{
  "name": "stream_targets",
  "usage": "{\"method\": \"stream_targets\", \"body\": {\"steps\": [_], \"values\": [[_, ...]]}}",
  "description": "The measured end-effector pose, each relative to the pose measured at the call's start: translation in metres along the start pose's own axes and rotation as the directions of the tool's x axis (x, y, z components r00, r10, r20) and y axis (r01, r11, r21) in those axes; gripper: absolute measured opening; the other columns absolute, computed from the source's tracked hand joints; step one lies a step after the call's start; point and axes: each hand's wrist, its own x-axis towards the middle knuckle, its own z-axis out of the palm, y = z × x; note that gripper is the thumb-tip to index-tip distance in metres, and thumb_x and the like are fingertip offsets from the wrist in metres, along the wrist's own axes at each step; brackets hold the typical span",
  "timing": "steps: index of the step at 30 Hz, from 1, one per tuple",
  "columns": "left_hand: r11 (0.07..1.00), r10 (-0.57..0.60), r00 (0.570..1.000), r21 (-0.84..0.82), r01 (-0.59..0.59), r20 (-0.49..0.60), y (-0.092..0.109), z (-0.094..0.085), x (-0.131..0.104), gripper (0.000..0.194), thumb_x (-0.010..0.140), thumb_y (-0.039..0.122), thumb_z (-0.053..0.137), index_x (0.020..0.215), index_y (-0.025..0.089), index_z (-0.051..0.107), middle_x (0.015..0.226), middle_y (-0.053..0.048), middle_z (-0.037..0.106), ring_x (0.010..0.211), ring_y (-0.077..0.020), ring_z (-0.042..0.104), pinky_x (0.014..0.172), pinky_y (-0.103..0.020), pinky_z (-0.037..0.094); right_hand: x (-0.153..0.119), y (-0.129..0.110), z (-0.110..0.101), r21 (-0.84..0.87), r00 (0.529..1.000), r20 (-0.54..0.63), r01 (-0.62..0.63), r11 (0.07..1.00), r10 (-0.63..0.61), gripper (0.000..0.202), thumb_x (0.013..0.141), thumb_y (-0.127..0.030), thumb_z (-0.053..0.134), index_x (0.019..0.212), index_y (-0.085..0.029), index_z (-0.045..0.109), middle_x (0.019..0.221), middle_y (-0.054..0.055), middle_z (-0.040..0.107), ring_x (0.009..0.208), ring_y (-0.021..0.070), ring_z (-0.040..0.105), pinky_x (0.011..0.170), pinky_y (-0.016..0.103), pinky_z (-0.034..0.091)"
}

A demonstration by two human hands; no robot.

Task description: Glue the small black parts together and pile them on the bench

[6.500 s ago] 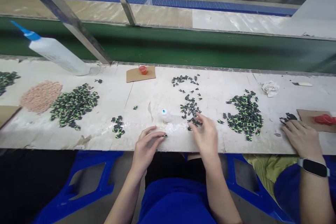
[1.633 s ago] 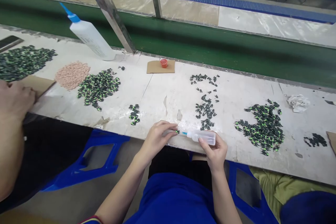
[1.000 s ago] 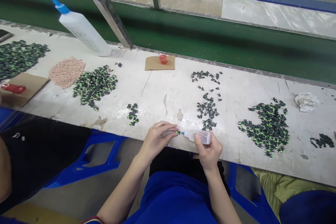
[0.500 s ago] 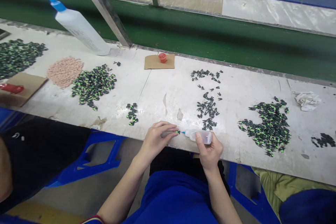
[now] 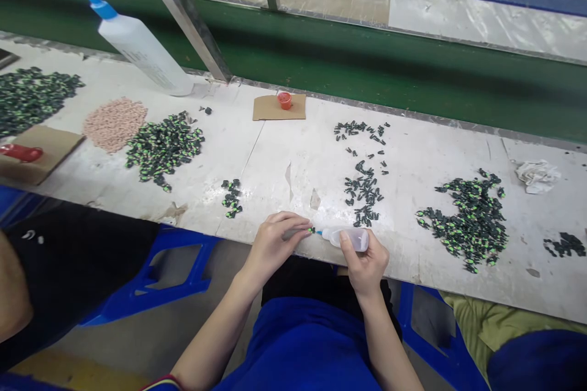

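Note:
My left hand [image 5: 275, 238] is closed around a slim grey tool [image 5: 290, 233], most of which the fingers hide. A tiny black-and-green piece [image 5: 311, 230] shows at its tip. Clear plastic with a thin blue nozzle makes up the small squeeze bottle [image 5: 351, 238] in my right hand [image 5: 368, 263], thumb pressed on its side. The nozzle points left, at or very near the tiny piece; contact is too small to make out. Beyond my right hand lie loose small black pieces [image 5: 363, 189]. A little cluster of black-and-green pieces [image 5: 232, 198] lies left of my left hand.
On the white table [image 5: 293, 146] are black-and-green heaps [image 5: 472, 220], a pink heap [image 5: 114, 125], a large blue-tipped bottle [image 5: 144, 55] and a red cup [image 5: 284, 100] on cardboard [image 5: 263, 109]. Crumpled tissue [image 5: 537, 176] lies right. Another person's dark-clothed leg [image 5: 77, 269] is at left.
The squeeze bottle and my right hand have shifted very slightly left, bringing the nozzle closer to the tiny piece. My left hand has stayed almost still.

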Motion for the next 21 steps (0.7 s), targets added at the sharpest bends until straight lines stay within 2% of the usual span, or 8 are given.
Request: {"method": "stream_targets", "body": {"steps": [7,11,14,18,21], "values": [[0.999,0.001,1.000,-0.034,-0.001,-0.004,-0.001,0.000,0.000,0.012,0.081,0.030,0.070,0.087,0.021,0.075,0.088,-0.005,0.072,0.077,-0.0184,0.073,0.077,-0.032,0.063,-0.003,0.004,0.001,0.060,0.999,-0.028,-0.042,0.997,0.043,0.033,0.079,-0.034,0.066,0.057,-0.019,0.047,0.049,-0.008,0.039,0.043,0.0071,0.037,0.042,0.020,0.032],[0.994,-0.023,1.000,-0.107,0.024,0.006,-0.001,0.000,0.001,0.014,0.080,0.032,0.071,0.088,0.021,0.075,0.089,-0.005,0.072,0.079,-0.0194,0.073,0.077,-0.033,0.063,-0.003,0.004,-0.001,0.198,0.985,-0.149,-0.056,0.979,0.087,0.018,0.080,-0.035,0.064,0.076,-0.018,0.060,0.062,-0.002,0.058,0.053,0.0129,0.055,0.049,0.024,0.044],[0.989,-0.036,0.999,-0.139,0.039,0.024,-0.003,0.000,0.001,0.014,0.079,0.031,0.072,0.090,0.022,0.074,0.091,-0.005,0.072,0.079,-0.0198,0.073,0.078,-0.034,0.062,0.000,0.000,0.002,0.286,0.968,-0.227,-0.039,0.957,0.107,0.022,0.076,-0.033,0.069,0.089,-0.018,0.060,0.079,0.003,0.066,0.070,0.0183,0.066,0.061,0.029,0.053],[0.998,0.004,1.000,-0.069,-0.002,0.022,-0.007,-0.001,0.003,0.018,0.079,0.028,0.072,0.096,0.022,0.073,0.093,-0.006,0.073,0.088,-0.0217,0.070,0.084,-0.038,0.058,0.011,-0.011,0.017,0.332,0.989,-0.116,-0.043,0.942,0.086,0.034,0.068,-0.027,0.077,0.089,-0.021,0.051,0.098,0.009,0.070,0.097,0.0242,0.069,0.083,0.038,0.056],[0.994,0.107,0.994,0.020,-0.107,0.014,-0.010,-0.002,0.003,0.022,0.081,0.028,0.070,0.102,0.024,0.072,0.101,-0.007,0.072,0.101,-0.0241,0.064,0.090,-0.042,0.054,0.020,-0.016,0.033,0.285,0.995,0.002,-0.100,0.953,0.104,0.039,0.069,-0.028,0.077,0.096,-0.022,0.049,0.103,0.010,0.072,0.097,0.0241,0.071,0.085,0.040,0.056]]}}
